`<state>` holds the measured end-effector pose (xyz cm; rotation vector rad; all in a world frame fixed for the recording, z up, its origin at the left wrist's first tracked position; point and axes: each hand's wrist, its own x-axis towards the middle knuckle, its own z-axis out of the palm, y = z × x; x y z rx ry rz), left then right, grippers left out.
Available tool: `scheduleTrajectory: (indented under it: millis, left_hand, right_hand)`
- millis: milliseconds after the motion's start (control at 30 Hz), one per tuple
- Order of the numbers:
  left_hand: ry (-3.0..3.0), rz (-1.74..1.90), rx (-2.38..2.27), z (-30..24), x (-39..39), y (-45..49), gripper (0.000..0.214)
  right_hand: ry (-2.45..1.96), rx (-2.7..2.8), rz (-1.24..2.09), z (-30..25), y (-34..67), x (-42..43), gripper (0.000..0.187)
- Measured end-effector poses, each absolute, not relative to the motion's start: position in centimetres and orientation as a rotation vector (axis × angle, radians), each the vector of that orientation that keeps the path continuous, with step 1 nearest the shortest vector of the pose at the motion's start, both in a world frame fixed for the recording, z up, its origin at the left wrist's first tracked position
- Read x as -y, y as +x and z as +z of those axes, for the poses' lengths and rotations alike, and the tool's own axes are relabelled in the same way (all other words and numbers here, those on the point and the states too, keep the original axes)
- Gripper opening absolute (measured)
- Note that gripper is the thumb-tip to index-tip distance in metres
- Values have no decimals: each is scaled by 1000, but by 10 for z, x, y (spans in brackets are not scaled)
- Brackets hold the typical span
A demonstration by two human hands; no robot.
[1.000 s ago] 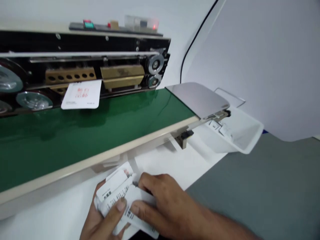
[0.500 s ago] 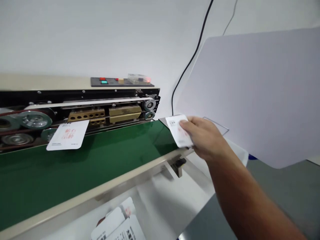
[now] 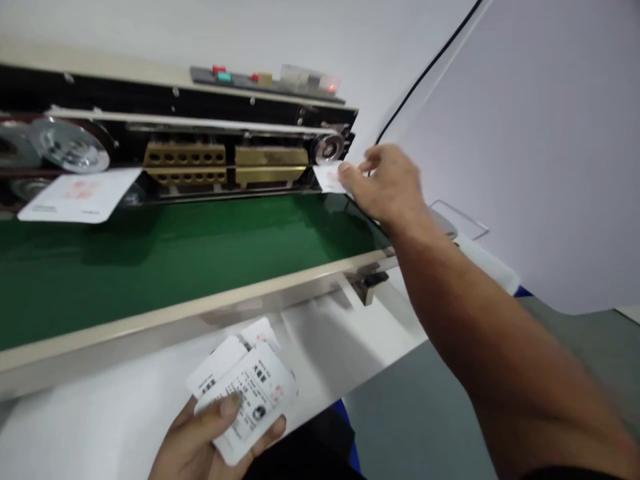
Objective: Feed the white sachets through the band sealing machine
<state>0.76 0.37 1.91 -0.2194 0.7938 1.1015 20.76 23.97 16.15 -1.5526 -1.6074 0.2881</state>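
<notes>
My left hand (image 3: 200,440) holds white printed sachets (image 3: 245,393), my right hand (image 3: 387,183) pinches another sachet (image 3: 327,178), and one sachet (image 3: 80,195) rests on the green belt (image 3: 175,247).

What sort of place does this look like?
Probably a small packaging workshop: a sealing machine with a green conveyor belt, a white pouch on it, another pouch in the right hand, more pouches in the left hand.

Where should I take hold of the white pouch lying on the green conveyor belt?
The white pouch is probably best pinched at its near edge, coming from the front: it lies flat on the green conveyor belt, and its far edge sits close to the sealer's brass blocks, leaving the near side freest.
</notes>
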Motion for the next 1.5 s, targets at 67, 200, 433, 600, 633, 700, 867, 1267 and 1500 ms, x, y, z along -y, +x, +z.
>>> scheduleTrajectory:
  millis: [67, 200, 433, 600, 633, 700, 867, 1267, 1500]
  left_hand:
    - [-202, 1122, -737, 21, -6, 8, 79]
    - [-92, 1162, -605, 20, -11, 11, 62]
    - [-190, 1221, -490, 21, -11, 12, 49]
    - [-229, 1198, -563, 26, -13, 12, 56]
    - [-229, 1195, -614, 26, -14, 12, 59]
    - [-209, 1183, -694, 27, -16, 14, 64]
    - [-192, 1162, -617, 23, -15, 17, 68]
    - [-7, 1111, -884, 17, -5, 18, 85]
    - [43, 1079, -955, 15, -8, 21, 94]
  right_hand:
    - [-1288, 1732, -85, 146, 199, -200, 24]
    - [-828, 2224, 198, 90, 177, -100, 37]
    - [-1102, 2059, 825, 33, 166, -53, 51]
    - [-1069, 1706, 1300, 40, 185, -61, 11]
    - [-991, 1641, 1323, 41, 189, -61, 6]
    - [-793, 1628, 1237, 44, 196, -62, 11]
    - [-508, 2136, 642, 41, 205, -64, 34]
    - [-1066, 1515, 1195, 22, 187, -56, 21]
    - [-1085, 1383, 1528, 26, 179, -65, 35]
